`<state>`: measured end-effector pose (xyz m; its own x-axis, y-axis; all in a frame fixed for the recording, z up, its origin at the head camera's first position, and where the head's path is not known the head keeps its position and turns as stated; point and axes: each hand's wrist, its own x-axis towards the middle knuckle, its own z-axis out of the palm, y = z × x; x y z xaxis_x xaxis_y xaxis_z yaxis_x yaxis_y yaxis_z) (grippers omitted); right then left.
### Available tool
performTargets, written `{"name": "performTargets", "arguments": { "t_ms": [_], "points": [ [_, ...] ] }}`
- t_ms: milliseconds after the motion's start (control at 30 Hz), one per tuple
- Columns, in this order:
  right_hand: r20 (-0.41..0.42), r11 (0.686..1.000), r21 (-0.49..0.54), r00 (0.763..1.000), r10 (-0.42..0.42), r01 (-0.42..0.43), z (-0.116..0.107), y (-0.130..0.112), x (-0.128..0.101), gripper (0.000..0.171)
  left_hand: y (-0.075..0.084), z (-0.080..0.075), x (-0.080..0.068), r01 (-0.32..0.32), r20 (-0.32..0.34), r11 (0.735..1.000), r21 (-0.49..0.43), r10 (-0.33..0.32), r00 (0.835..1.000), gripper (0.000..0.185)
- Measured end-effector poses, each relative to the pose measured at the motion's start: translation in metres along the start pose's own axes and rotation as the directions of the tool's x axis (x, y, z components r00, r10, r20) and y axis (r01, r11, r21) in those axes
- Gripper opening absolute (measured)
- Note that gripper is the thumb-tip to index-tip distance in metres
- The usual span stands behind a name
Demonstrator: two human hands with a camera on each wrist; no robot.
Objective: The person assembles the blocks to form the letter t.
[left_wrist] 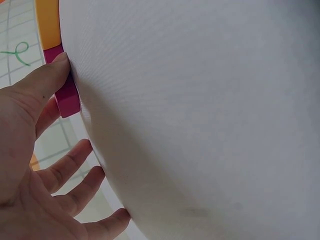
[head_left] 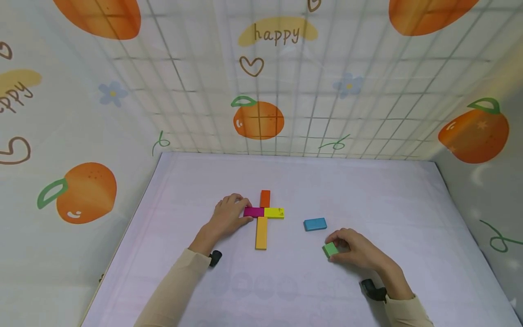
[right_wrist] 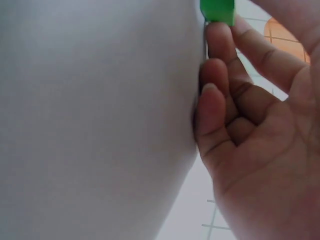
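On the white tabletop, a magenta block (head_left: 254, 212) lies end to end with a yellow block (head_left: 274, 213). A red-orange block (head_left: 265, 199) stands off behind them, and a longer amber block (head_left: 261, 233) runs toward the front, forming a cross. My left hand (head_left: 230, 215) pinches the magenta block between thumb and index finger; its other fingers spread down to the table in the left wrist view. My right hand (head_left: 356, 248) grips a small green block (head_left: 330, 250) with thumb and fingers. In the right wrist view the green block (right_wrist: 218, 11) shows only at the top edge.
A blue block (head_left: 315, 224) lies by itself between the cross and my right hand. The white table (head_left: 327, 181) meets a cloth backdrop (head_left: 204, 109) printed with oranges behind. Dark wrist straps (head_left: 372, 289) sit near both sleeves.
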<state>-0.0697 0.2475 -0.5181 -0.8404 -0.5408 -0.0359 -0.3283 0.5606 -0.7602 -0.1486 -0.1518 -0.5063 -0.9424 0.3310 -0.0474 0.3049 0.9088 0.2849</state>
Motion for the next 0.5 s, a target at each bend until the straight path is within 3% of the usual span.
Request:
{"name": "performTargets", "arguments": {
  "t_ms": [500],
  "points": [
    [-0.019, 1.000, 0.027, 1.000, -0.016, 0.017, 0.005, -0.011, 0.002, 0.037, -0.002, 0.002, 0.001, 0.001, -0.002, 1.000, 0.002, -0.001, 1.000, 0.038]
  ]
}}
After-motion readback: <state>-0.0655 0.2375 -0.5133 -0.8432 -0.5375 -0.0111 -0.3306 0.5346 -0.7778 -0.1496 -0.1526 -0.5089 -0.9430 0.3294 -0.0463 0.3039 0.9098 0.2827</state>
